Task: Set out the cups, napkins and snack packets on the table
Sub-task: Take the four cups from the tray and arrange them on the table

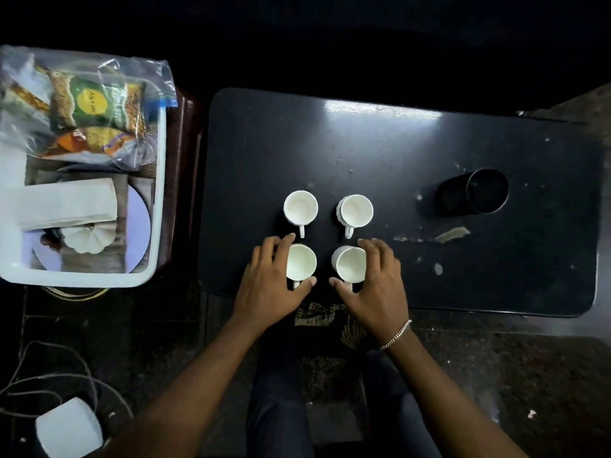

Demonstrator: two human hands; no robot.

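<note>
Several white cups stand upright in a square on the black table (pixel 413 153). The far left cup (pixel 300 207) and far right cup (pixel 356 210) stand free, handles toward me. My left hand (pixel 271 285) wraps the near left cup (pixel 301 261), fingers on its left side and thumb at its handle. My right hand (pixel 375 285) grips the near right cup (pixel 350 264) the same way from the right. A stack of white napkins (pixel 66 204) and snack packets (pixel 96 107) in a clear bag lie in the white tub (pixel 158 180) at the left.
A black cylindrical holder (pixel 476 191) lies on its side at the table's right. The tub also holds a white lid-like piece (pixel 91 239) and a pale plate (pixel 140 226). On the floor at lower left lie a white box (pixel 69 428) and cables (pixel 49 391).
</note>
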